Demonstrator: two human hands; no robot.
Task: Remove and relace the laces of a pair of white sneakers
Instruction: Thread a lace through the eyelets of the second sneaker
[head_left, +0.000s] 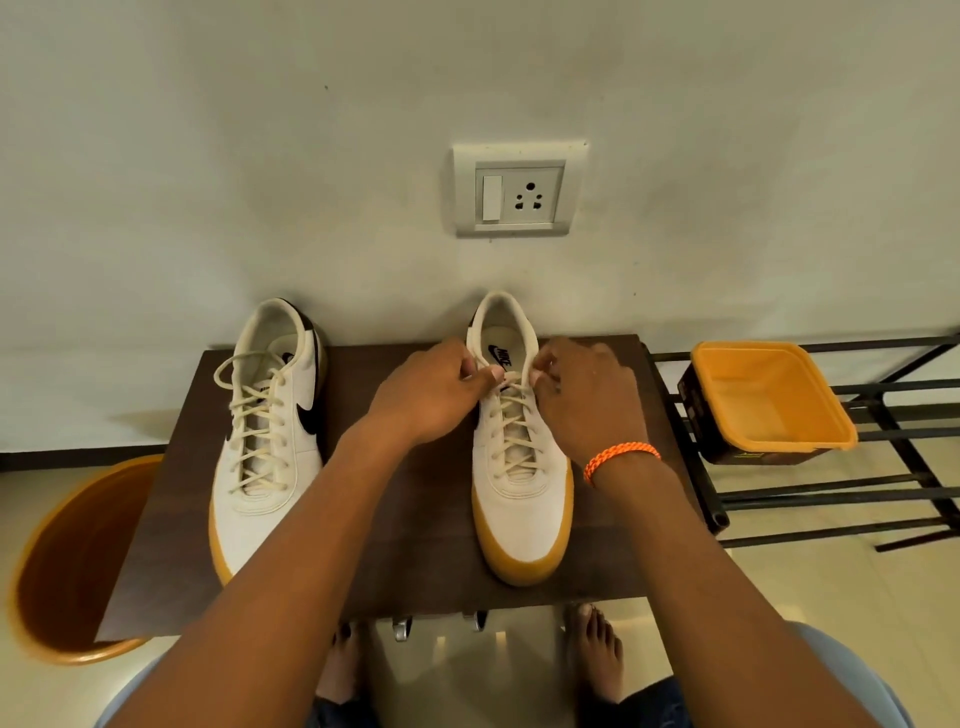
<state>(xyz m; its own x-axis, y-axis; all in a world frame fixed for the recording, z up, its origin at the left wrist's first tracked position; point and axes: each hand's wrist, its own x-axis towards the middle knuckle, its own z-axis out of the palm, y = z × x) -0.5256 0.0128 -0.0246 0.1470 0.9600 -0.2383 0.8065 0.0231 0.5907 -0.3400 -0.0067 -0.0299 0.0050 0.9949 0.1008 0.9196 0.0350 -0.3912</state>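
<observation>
Two white sneakers with tan soles stand on a dark wooden table (405, 551), toes toward me. The left sneaker (270, 441) is laced with cream laces, its ends lying loose near the collar. The right sneaker (519, 478) is laced up to the top eyelets. My left hand (431, 395) pinches the lace (511, 415) at the top left of this shoe. At the top right eyelet, my right hand (587, 400), with an orange band on its wrist, pinches the same lace. The lace ends are hidden by my fingers.
A white wall with a switch and socket plate (519, 189) rises behind the table. An orange tub (769, 397) sits on a black metal rack (883, 493) at the right. An orange-brown bucket (78, 561) stands on the floor at the left. My bare feet (597, 654) show below the table.
</observation>
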